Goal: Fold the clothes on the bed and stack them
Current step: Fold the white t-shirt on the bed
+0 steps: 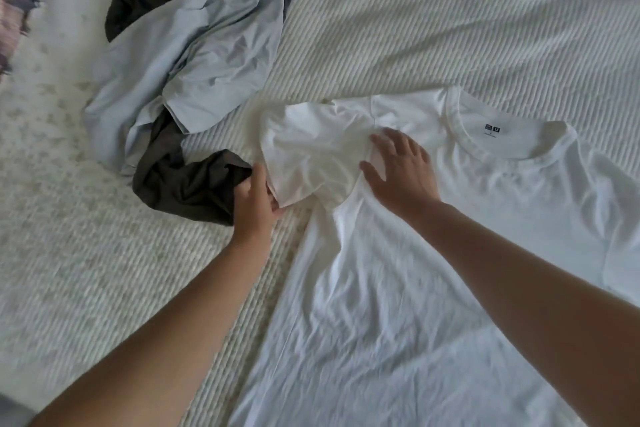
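Head cam shows the white cotton t-shirt flat on the ribbed cream bedspread, left hand pinching its sleeve edge, right hand pressing spread-fingered, so honestly the sleeve could bunch, or snag the crumpled dark brown garment touching it

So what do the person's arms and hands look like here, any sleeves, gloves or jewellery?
Both forearms are bare right up to the bottom edge of the head view: no sleeves show. The left hand and the right hand are ungloved. No watch, bracelet or ring is visible on the wrists or fingers that show, though the picture is soft, so something small could be missed. Nothing else is worn within view.
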